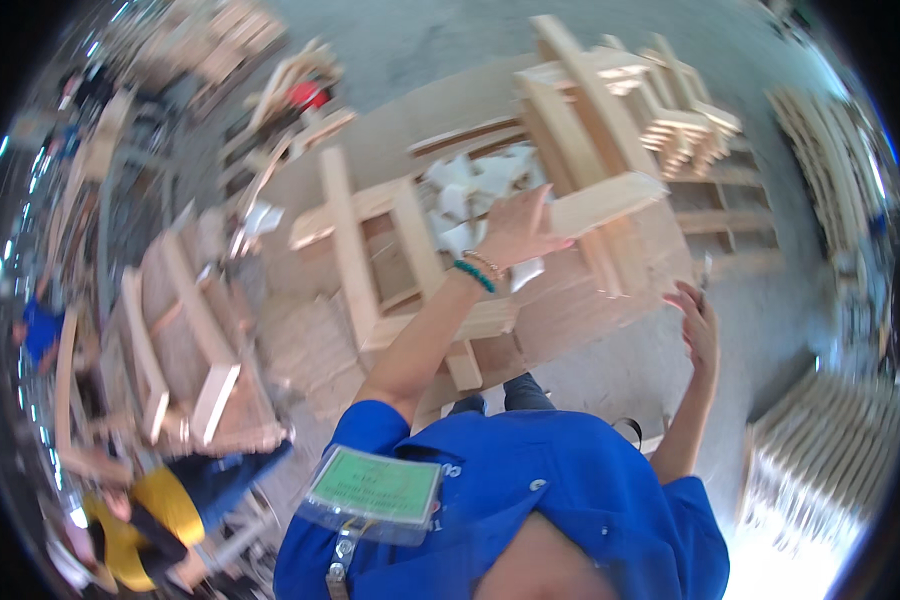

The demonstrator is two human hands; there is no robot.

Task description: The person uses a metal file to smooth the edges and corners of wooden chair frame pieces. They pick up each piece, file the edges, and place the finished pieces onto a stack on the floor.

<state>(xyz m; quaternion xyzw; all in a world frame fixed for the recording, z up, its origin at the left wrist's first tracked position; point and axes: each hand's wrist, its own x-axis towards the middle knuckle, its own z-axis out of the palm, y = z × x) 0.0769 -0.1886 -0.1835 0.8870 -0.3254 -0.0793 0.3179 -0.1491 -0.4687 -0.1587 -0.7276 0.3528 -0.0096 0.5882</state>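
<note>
Two bare hands: L hand (515, 232) over worktop (560, 325), R hand (698, 322) out past its R edge; pic blurry in spots.
L fingers: thumb on one side, other fingers on the other side of near end of pale wood rail (615, 202); can't tell if closed on it.
R fingers: part-curled, spread, apart from the wood; small thin thing (708, 268) by the tips, too blurred to ID; can't tell if gripped.
Pale wood rail: part of R-hand wood frame (595, 100), which stands tilted on worktop, far R side.
L-hand wood frame (342, 225): on worktop, L of the hand, long bars slanting, nr forearm.
White scraps (460, 195): loose heap on worktop betw. the two frames, just beyond L hand.
Bracelets (474, 272): on L wrist, one teal, one lighter.
Stacked wood parts (685, 115): beyond R-hand wood frame, on pallet-like base (725, 218).
Slat rows (830, 440): lower R, pale, closely spaced.
Co-worker (175, 500): lower L, yellow & dark clothing, beside another worktop w/ angled wood pcs (195, 300).
Shirt (530, 500): wearer's, blue, w/ green badge (385, 485) on chest.
Red item (308, 95): upper L, among more wood; kind unclear.
</note>
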